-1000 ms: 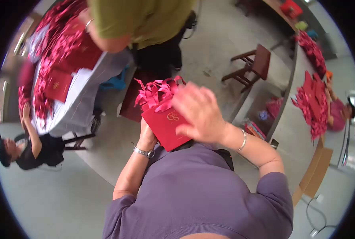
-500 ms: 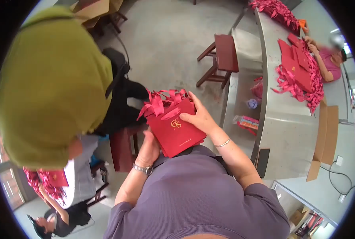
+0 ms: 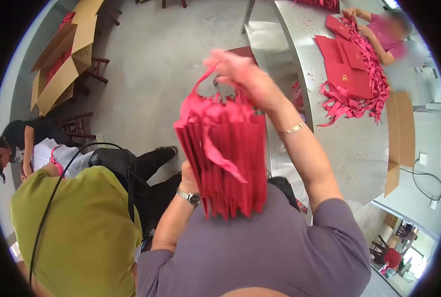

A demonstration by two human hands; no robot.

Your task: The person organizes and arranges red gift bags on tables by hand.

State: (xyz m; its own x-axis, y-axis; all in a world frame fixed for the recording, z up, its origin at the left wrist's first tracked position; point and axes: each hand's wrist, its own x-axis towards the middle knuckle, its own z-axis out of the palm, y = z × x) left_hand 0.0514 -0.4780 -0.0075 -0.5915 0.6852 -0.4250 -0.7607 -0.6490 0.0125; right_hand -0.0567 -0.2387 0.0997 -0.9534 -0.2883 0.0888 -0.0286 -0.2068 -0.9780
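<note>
Supports red bags [image 3: 230,163] upright before torso [image 3: 250,247] with left hand [image 3: 188,178], grip hidden. Holds right hand [image 3: 243,76] at ribbons [image 3: 198,106], too blurred to tell if pinching. Could misalign bags by snagging one, or spill some through slack left support.

From over here I'm seeing someone who is wearing a muted purple-grey top [image 3: 250,247], plain across the front, its soft fabric creasing lightly. Its short sleeves are ending above the elbows, the left sleeve [image 3: 153,270] and the right sleeve [image 3: 337,225] both showing the same colour as the body. A finely ribbed neckline [image 3: 245,286] is curving along the collar. The left wrist is carrying a silvery wristwatch [image 3: 189,197] with a round face and a metal link band; its dial is looking too small to read. A thin, shiny silver-coloured bangle [image 3: 294,128] is circling the right forearm near the wrist. Both hands, left [image 3: 189,178] and right [image 3: 245,79], are going gloveless.
</note>
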